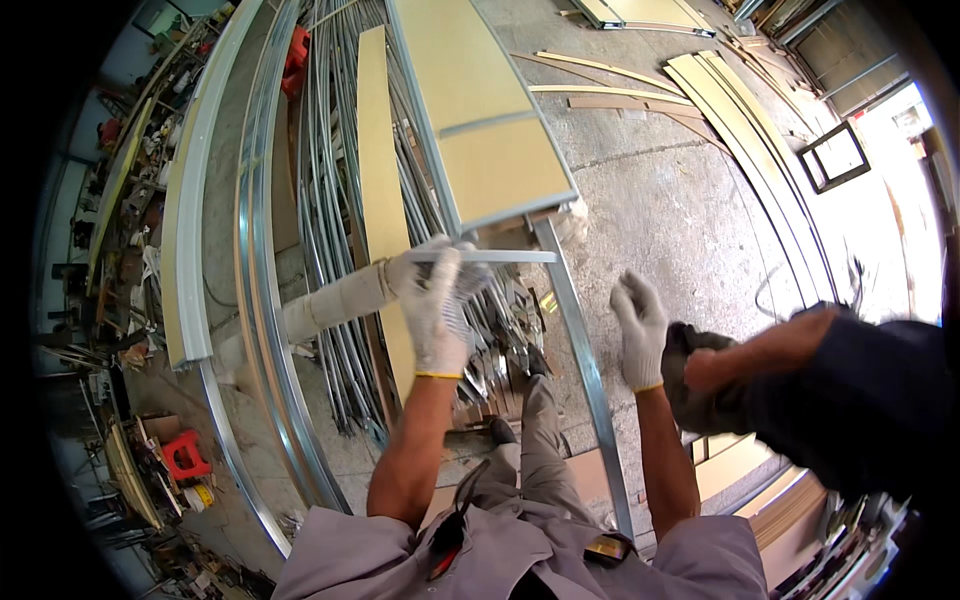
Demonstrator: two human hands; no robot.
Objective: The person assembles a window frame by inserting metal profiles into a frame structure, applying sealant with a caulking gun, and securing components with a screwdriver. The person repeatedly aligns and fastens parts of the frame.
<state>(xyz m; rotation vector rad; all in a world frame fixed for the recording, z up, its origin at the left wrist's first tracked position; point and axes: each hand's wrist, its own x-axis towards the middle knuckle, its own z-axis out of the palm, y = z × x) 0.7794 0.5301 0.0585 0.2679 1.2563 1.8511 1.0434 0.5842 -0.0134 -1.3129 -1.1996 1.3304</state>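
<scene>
My left hand (436, 325), in a white knit glove, is closed at the near end of a long panel, on a short grey metal strip (515, 257) lying crosswise. Touching or overlapping it is a co-worker's gloved hand (472, 278), whose white sleeve (340, 300) comes in from the left. The cream panel (488, 165) has metal edging. From its corner a metal channel (583, 370) runs down towards me. Right of that channel my right hand (640, 335), also gloved, is raised with loosely bent fingers and nothing visible in it.
At the right, another person's dark-gloved hand (690, 365) and dark sleeve (860, 400) come close to my right forearm. Bundled metal profiles (335, 200) lie left of the panel. Long rails (262, 330) stretch along the left. Cream boards (745, 150) rest on the floor far right.
</scene>
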